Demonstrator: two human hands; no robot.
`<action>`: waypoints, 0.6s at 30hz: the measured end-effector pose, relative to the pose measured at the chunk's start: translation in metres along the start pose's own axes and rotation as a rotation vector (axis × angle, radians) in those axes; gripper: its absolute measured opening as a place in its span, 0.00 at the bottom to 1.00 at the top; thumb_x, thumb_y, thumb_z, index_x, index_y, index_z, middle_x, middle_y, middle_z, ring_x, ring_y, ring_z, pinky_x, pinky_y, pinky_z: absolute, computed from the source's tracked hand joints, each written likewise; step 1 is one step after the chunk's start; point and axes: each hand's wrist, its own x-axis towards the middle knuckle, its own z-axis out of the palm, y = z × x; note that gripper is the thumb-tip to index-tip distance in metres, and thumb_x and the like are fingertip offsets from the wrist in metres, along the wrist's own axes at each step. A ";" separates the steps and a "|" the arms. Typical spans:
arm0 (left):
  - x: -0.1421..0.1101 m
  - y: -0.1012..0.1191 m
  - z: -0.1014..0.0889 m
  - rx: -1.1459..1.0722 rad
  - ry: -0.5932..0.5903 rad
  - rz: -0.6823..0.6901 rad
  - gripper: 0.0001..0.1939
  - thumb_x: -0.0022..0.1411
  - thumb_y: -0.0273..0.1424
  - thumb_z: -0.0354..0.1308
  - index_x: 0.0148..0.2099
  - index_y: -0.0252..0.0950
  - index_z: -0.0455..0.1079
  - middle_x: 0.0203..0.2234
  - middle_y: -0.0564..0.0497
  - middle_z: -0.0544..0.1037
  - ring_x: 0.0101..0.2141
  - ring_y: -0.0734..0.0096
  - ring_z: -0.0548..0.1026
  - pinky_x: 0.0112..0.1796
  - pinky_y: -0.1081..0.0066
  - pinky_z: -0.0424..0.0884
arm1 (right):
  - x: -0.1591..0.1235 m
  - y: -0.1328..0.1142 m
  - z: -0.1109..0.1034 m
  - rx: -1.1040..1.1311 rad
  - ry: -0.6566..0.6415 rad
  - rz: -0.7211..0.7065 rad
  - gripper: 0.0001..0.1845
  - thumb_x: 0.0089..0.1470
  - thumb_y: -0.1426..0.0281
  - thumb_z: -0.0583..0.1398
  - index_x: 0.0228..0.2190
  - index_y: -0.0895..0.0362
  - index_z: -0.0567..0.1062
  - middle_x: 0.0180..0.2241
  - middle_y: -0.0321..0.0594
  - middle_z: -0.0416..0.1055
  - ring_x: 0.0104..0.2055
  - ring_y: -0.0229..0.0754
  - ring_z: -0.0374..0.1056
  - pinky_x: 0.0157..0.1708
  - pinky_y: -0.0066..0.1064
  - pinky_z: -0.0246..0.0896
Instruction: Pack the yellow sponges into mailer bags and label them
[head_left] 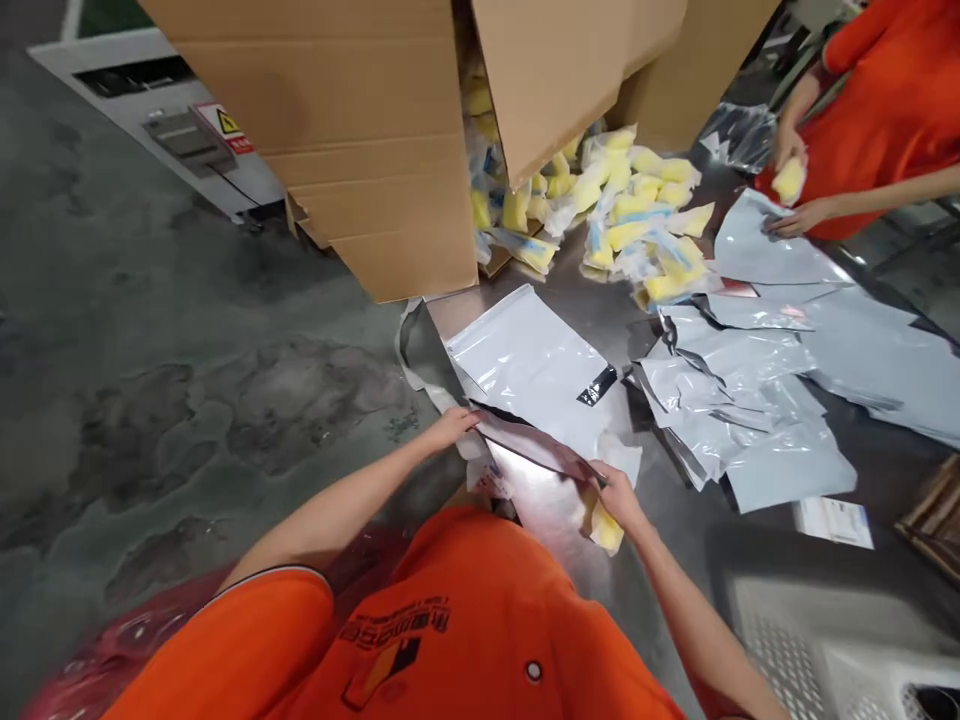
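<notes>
Mailer: a grey poly mailer (525,360) lies on the steel table (547,520), its mouth open toward the person and its dark inner face showing; a black strip (598,385) crosses its upper side.
Left hand: the left hand (450,425) sits at the mailer's lip, fingers pressed together over the edge; the thumb is hidden, so a pinch cannot be told.
Right hand: the right hand (619,497) has its fingers curled closed around a yellow packet (606,527), which sits at the mailer's mouth, its lower end poking out below the hand.
Surroundings: a tilted cardboard box (375,130) stands behind a heap of yellow packets (637,210), and loose mailers (735,400) lie to the right.
Co-worker: across the table, a co-worker's hand (787,150) holds another yellow packet (789,180).
Risk: the mouth looks narrow, so the packet's plastic could snag on the lip. The slick film could also slide off the table edge toward the concrete floor (187,420) if the left hand's hold slackens.
</notes>
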 end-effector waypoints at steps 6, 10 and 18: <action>0.012 0.003 0.020 0.050 0.182 -0.027 0.24 0.54 0.47 0.60 0.18 0.38 0.56 0.14 0.59 0.57 0.21 0.74 0.62 0.25 0.73 0.56 | 0.001 -0.010 0.013 0.109 0.193 0.451 0.30 0.43 0.39 0.56 0.14 0.52 0.61 0.17 0.35 0.61 0.25 0.42 0.60 0.28 0.33 0.56; 0.017 0.003 0.024 0.166 0.278 -0.016 0.22 0.56 0.38 0.60 0.17 0.38 0.55 0.15 0.58 0.57 0.23 0.72 0.64 0.26 0.73 0.56 | 0.007 -0.010 0.016 0.134 0.234 0.539 0.25 0.37 0.44 0.60 0.14 0.51 0.61 0.17 0.33 0.60 0.26 0.41 0.59 0.29 0.32 0.56; -0.018 0.012 0.055 0.691 0.313 0.617 0.27 0.65 0.38 0.57 0.65 0.41 0.66 0.66 0.41 0.63 0.67 0.48 0.56 0.64 0.49 0.50 | 0.011 -0.009 0.016 0.012 0.089 0.572 0.21 0.40 0.49 0.61 0.17 0.53 0.65 0.19 0.35 0.67 0.30 0.45 0.66 0.33 0.31 0.59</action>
